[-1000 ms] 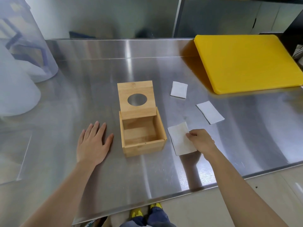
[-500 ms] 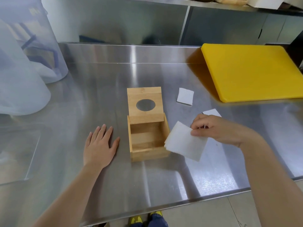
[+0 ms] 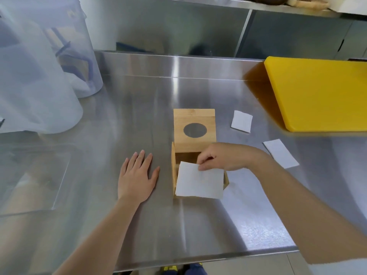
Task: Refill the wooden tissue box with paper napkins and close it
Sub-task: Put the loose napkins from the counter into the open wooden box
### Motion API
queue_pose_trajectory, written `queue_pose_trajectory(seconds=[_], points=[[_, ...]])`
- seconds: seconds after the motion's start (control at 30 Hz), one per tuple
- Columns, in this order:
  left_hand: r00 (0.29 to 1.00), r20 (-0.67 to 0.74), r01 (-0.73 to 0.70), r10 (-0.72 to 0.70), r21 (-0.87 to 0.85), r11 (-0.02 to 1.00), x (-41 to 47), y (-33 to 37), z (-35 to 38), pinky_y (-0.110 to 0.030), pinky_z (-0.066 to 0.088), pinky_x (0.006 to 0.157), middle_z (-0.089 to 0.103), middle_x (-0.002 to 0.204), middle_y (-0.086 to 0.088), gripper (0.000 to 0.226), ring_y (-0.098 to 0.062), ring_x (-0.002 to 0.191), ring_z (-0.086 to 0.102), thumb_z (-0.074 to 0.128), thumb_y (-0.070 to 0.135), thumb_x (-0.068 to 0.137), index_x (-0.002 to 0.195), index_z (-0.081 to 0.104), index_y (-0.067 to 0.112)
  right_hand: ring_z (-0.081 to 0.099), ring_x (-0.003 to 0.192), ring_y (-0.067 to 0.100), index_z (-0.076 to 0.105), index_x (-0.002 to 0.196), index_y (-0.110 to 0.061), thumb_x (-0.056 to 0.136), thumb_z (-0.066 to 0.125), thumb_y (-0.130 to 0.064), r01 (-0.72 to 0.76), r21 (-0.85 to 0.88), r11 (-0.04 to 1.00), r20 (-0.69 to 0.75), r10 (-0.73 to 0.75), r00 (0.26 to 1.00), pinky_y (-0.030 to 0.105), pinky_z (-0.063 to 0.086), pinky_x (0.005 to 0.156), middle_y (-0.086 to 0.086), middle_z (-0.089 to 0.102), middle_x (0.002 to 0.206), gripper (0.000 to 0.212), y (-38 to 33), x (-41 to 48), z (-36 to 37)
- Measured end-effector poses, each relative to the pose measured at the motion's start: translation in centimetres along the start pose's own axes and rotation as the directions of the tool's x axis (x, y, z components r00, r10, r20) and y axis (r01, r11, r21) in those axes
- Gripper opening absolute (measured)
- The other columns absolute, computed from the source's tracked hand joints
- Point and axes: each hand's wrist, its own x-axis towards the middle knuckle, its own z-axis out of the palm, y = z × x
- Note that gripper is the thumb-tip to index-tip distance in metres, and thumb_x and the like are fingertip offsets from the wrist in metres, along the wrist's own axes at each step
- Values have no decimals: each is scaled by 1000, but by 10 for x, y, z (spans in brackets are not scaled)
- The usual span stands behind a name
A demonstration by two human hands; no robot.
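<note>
At the far left, translucent plastic containers (image 3: 39, 76) crowd the back corner of the brushed stainless-steel surface (image 3: 139, 100), and a clear flat acrylic sheet (image 3: 33, 179) lies near the left edge in front of them. Between these and the box the metal is bare and smooth, streaked with reflections, and open room runs forward to the surface's near edge.

The left hand (image 3: 137, 175) lies palm down on the metal just beside the box's left wall, not touching it, its fingers (image 3: 141, 157) spread flat and holding nothing.

The small square wooden tissue box (image 3: 174, 171) of pale bamboo stands at the middle of the surface, open at the top. Its hinged wooden lid with an oval hole (image 3: 194, 128) stands upright at the back edge, the hole facing the camera.

The right hand (image 3: 222, 157) reaches in from the right over the box, its fingers (image 3: 204, 159) pinching the far edge of a white, roughly square paper napkin (image 3: 199, 180). The napkin hangs over the box's opening and front wall, tilted, with its lower edge toward the camera.

Right of the box two more white paper napkins lie flat and apart: a small square one (image 3: 241, 121) farther back, and an oblong one (image 3: 281, 153) whose long axis runs diagonally toward the near right. A thick yellow plastic cutting board (image 3: 317, 92) fills the far right corner, well apart from the box.
</note>
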Motion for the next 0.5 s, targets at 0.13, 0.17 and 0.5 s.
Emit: queue_pose_trajectory(seconds=[0.13,0.17,0.5], points=[[1000,7,1,-1,13,1000,1,0,0,-38,11,114,31,151,-5,61,-23,141,22,18,52,89,141,33,22,41,64,15,54,74,-8,95,46,-17,-61,-195,979,-24,57,998,25,29,55,5,48,70,24,3,20,14],[1000,7,1,-1,16,1000,2,0,0,-38,11,114,32,151,-5,61,-24,141,22,19,52,90,141,34,22,40,63,15,51,72,-10,95,45,-17,-77,-226,971,-43,69,997,26,28,54,1,44,67,25,4,24,19],[1000,-13,6,-6,-11,1000,2,0,-1,-43,22,111,45,143,-8,59,-27,135,35,23,51,88,132,46,19,47,63,27,49,76,-13,86,43,0,-134,-548,826,-225,9,974,30,29,47,0,39,59,17,10,46,47]])
